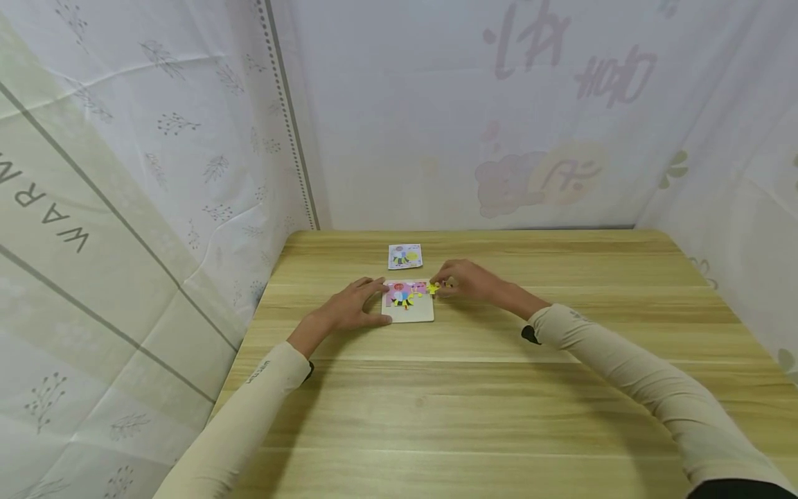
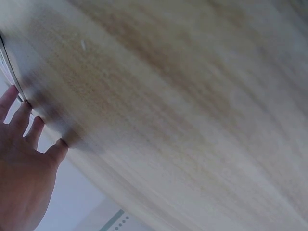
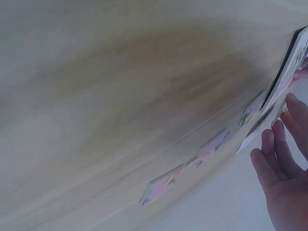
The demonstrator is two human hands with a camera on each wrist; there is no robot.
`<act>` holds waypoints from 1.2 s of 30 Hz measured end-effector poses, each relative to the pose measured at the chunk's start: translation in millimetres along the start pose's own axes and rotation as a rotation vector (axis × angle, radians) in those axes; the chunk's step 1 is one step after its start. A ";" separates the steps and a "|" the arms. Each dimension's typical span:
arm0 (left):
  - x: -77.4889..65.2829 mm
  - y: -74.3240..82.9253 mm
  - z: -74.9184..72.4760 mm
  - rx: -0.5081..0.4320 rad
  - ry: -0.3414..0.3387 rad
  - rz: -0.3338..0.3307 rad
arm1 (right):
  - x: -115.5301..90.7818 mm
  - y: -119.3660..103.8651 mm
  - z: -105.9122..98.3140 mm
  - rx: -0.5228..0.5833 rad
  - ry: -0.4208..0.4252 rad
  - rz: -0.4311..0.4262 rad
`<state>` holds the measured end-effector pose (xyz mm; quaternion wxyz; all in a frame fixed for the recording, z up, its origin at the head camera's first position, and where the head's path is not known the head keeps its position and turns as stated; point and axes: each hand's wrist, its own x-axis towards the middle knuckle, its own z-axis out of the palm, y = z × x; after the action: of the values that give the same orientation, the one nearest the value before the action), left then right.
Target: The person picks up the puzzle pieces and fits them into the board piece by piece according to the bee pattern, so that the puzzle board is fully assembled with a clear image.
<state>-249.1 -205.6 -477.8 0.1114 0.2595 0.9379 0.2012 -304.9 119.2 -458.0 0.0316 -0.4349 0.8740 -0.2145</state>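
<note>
A small jigsaw board [image 1: 411, 314] lies flat on the wooden table. Its upper part carries colourful pieces with a bee picture on pink, while the lower part shows bare pale backing. My left hand [image 1: 355, 306] rests on the board's left side, fingers near the upper corner and thumb at the lower one. At the upper right edge, my right hand [image 1: 466, 279] pinches a yellow puzzle piece [image 1: 433, 288] between thumb and fingertips. In the right wrist view the fingers [image 3: 284, 125] reach to the board's edge.
Behind the board lies a square picture card [image 1: 405, 256] with a similar bee design. Several loose puzzle pieces [image 3: 209, 148] lie on the table beside the right hand. Patterned cloth [image 1: 399, 138] hangs behind the table's far edge and along its sides.
</note>
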 end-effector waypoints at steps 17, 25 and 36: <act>0.8 -2.9 0.5 0.003 -0.005 -0.008 | 16.8 -14.4 17.7 0.047 -0.041 0.003; 0.4 -2.4 0.3 -0.001 -0.007 -0.022 | 20.6 -17.6 21.8 -0.015 -0.072 -0.018; 0.1 -3.6 0.7 0.003 -0.008 -0.014 | 23.9 -20.1 24.5 -0.043 -0.109 -0.001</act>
<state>-250.6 -208.1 -479.9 0.1161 0.2539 0.9396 0.1978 -298.8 81.5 -469.0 0.0697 -0.4471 0.8751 -0.1715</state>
